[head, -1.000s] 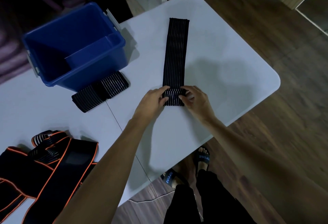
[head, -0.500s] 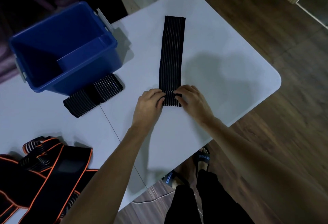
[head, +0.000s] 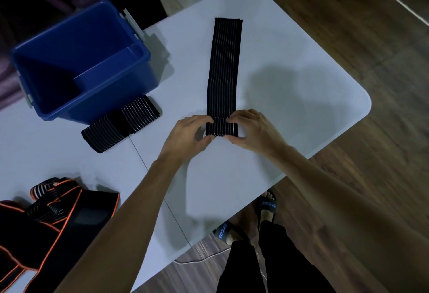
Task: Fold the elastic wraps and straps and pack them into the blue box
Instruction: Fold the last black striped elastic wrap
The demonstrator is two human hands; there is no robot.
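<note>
Since the earlier frame the fold has advanced slightly along the black ribbed elastic wrap [head: 224, 69]. Left hand [head: 190, 133] and right hand [head: 253, 130] pinch its folded end near the white bench's [head: 290, 111] near edge. Loosening risks the springy fold unrolling. The blue plastic box [head: 88, 106] waits by the far-left edge.

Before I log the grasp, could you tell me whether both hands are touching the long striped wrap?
Touching. The head view shows left hand and right hand pinching the long striped wrap's folded near end.
</note>
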